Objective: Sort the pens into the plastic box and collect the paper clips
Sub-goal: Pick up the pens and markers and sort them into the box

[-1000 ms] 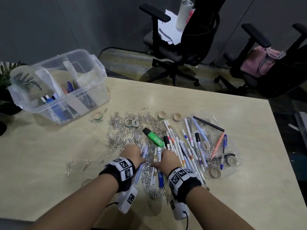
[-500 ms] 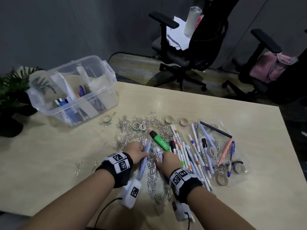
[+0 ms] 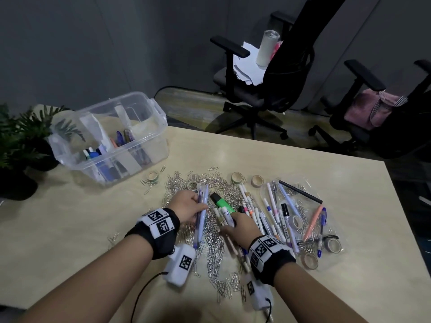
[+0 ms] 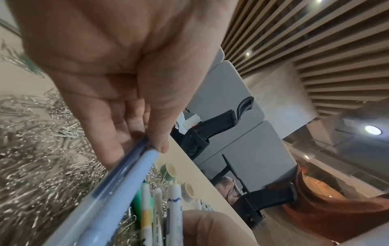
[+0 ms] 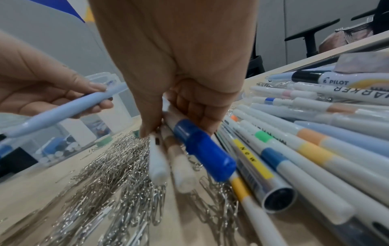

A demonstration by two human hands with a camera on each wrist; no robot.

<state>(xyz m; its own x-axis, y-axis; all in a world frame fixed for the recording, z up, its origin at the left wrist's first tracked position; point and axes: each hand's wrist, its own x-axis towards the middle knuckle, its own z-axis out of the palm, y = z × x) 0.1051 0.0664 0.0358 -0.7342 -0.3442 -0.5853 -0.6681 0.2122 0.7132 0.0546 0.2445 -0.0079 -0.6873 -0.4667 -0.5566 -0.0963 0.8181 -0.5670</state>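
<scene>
My left hand [image 3: 186, 207] grips light-blue pens [image 3: 201, 213] above the silver paper clips [image 3: 210, 252]; the same light-blue pens [image 4: 118, 188] lie between its thumb and fingers in the left wrist view. My right hand [image 3: 240, 226] holds a bundle of pens [image 5: 189, 143], one with a blue cap, low over the clips. A green highlighter [image 3: 221, 201] lies between both hands. More pens [image 3: 268, 215] lie in a row to the right. The clear plastic box [image 3: 149, 106], with several pens inside, stands at the back left.
Washi tape rolls [image 3: 236, 177] lie around the pile, some on a clear plastic bag [image 3: 331, 213] at the right. A potted plant [image 3: 21, 141] stands at the left table edge. Two office chairs [image 3: 275, 73] stand behind the table.
Both hands have lifted their pens off the clips. The left hand's light-blue pens have moved up and forward. The head view has tilted slightly.
</scene>
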